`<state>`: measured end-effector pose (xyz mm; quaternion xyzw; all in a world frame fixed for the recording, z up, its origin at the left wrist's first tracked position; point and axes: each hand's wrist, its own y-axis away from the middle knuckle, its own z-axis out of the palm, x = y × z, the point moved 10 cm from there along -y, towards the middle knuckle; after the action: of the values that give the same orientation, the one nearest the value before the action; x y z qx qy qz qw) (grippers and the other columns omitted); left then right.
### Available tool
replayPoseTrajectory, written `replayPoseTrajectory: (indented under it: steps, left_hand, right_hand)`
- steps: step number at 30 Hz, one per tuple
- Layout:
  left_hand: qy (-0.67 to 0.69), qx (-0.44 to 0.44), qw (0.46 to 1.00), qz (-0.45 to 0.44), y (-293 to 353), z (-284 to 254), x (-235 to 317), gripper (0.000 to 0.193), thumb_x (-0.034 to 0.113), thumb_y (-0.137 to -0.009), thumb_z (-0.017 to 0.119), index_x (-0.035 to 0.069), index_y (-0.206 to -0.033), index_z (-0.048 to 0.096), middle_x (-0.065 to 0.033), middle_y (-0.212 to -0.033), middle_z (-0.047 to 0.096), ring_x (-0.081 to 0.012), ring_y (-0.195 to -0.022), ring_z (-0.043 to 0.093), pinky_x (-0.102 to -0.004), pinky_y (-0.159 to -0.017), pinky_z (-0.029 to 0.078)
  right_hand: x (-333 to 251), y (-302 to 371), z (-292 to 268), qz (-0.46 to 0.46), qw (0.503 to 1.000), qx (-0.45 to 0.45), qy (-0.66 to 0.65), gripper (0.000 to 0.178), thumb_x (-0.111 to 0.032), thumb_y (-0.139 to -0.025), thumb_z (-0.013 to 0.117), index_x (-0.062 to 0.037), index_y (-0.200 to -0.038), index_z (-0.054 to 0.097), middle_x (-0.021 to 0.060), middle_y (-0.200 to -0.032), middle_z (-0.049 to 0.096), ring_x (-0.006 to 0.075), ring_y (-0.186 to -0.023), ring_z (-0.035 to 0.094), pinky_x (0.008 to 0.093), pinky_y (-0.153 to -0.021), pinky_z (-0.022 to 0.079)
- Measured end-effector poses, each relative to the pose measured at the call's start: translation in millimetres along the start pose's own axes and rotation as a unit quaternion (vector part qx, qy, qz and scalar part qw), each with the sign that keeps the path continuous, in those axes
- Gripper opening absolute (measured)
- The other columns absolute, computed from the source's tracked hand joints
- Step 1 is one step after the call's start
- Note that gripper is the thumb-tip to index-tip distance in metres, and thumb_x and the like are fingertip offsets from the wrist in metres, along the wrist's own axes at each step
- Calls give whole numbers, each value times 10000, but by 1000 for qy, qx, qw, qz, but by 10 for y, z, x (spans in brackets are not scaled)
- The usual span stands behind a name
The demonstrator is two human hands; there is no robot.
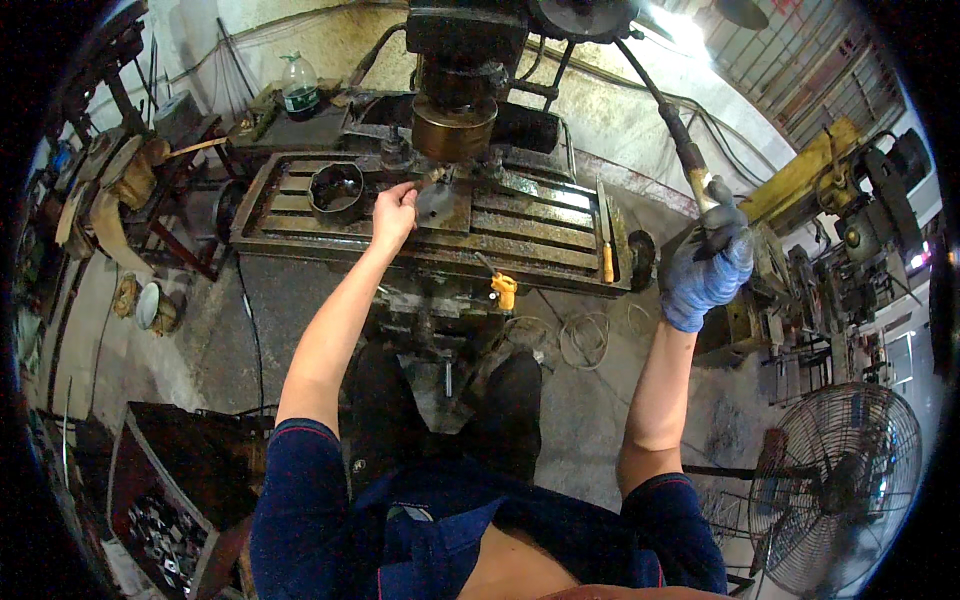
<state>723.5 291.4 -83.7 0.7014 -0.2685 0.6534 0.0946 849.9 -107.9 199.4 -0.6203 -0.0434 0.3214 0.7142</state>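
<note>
My left hand is bare and reaches over the slotted machine table, beside a flat grey block. Its fingers are pinched together just below the machine's round spindle head; whatever they hold is too small and dark to make out. Wearing a blue and grey glove, my right hand is wrapped round the end of a long lever handle that slopes down from the machine's upper right. Left of my bare hand, a dark round pot stands on the table.
A file with a wooden handle lies at the table's right end. A yellow-handled tool hangs at the front edge. A caged fan stands lower right, a bin of metal pieces lower left. A clear bottle sits behind.
</note>
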Motion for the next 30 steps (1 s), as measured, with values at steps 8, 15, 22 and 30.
replayPoseTrajectory:
  steps: [8, 15, 22, 30]
  left_hand:
    - [21, -35, 999, -7, 216, -66, 132, 252, 117, -874, 490, -36, -1056, 572, -39, -564, 521, -106, -424, 470, -252, -405, 393]
    - [16, -58, 998, -34, 361, -106, 172, 298, 110, -884, 476, -55, -1128, 521, -34, -579, 508, -95, -446, 450, -246, -415, 393]
    - [0, -53, 999, -10, 421, -188, 301, 261, 120, -877, 478, -41, -1065, 563, -43, -568, 532, -103, -431, 487, -252, -412, 410]
    - [-189, 44, 975, 109, 425, -870, 544, 222, 159, -844, 514, 64, -1017, 615, -153, -718, 616, -272, -675, 620, -369, -626, 471]
  right_hand:
    - [114, 120, -70, 36, 999, -10, -27, 409, -365, -867, 489, -44, -615, 449, 77, -705, 512, 308, -964, 526, 490, -945, 308]
    - [160, 233, -116, 35, 999, -22, -17, 419, -357, -857, 525, -48, -584, 449, 78, -702, 523, 310, -943, 531, 461, -909, 338]
    - [184, 255, -101, 63, 998, -11, -17, 378, -345, -835, 562, -50, -611, 484, 98, -746, 555, 341, -1052, 505, 442, -898, 335]
    - [32, 11, -39, 71, 996, -39, 31, 352, -333, -816, 586, 14, -757, 585, 154, -913, 603, 332, -1086, 502, 389, -907, 330]
